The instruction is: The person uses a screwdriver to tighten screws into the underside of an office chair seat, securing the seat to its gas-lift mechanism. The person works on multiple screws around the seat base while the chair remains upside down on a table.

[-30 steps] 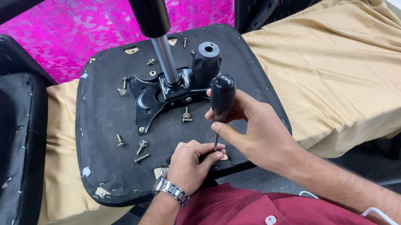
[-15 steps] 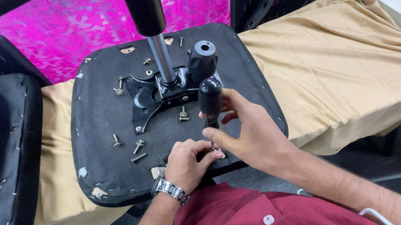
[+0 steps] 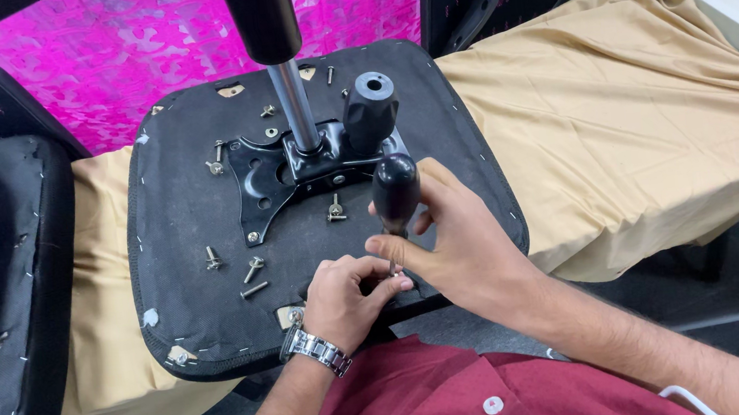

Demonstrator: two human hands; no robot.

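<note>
two hands work with a screwdriver on an upturned chair seat

the right hand (image 3: 466,243) is closed around the black handle of the screwdriver (image 3: 396,193), held upright at the near edge of the seat (image 3: 176,220); the left hand (image 3: 343,299) pinches its tip, fingers curled. three loose screws (image 3: 251,269) lie near. the seat rests on a table under beige cloth (image 3: 637,112), pink cloth behind.
</note>
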